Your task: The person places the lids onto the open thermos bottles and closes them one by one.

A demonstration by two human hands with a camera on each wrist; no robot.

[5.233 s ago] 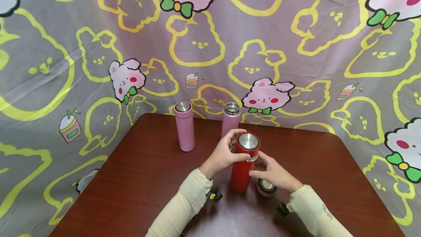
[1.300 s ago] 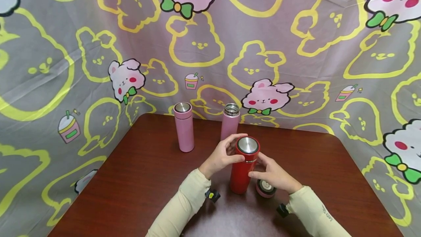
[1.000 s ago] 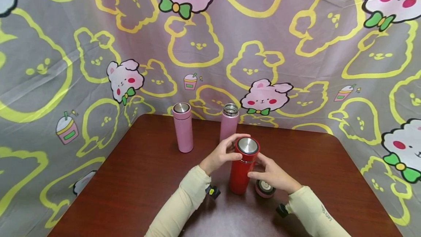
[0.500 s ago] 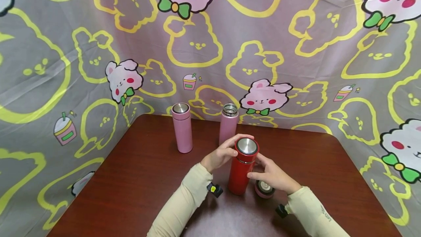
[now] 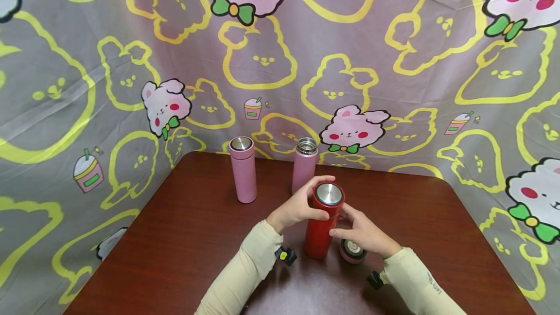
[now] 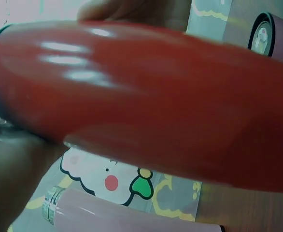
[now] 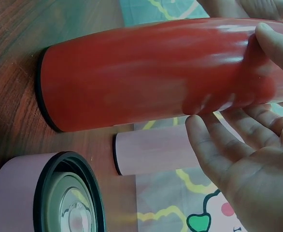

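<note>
A red thermos flask [image 5: 318, 239] stands upright on the table before me, steel disc on top of its red lid [image 5: 329, 194]. My left hand [image 5: 299, 209] grips the lid, thumb in front at the seam and fingers behind. Lower down, my right hand [image 5: 366, 231] holds the flask's body from the right; in the right wrist view its thumb and fingertips lie on opposite sides of the red wall [image 7: 132, 77]. Red body [image 6: 146, 106] fills most of the left wrist view, so the left fingers barely show there.
An uncapped pink flask [image 5: 304, 169] stands behind the left hand. A capped pink flask [image 5: 244, 179] is farther left. By the red flask's base, an upturned pink lid [image 5: 352, 252] lies under the right hand. Patterned cloth [image 5: 267, 72] walls the dark wooden table [image 5: 183, 247].
The lid sits lower than five seconds ago, and the silver ring below it has nearly vanished. My left thumb has swung forward across the lid since half a second ago; the right hand stays put.
</note>
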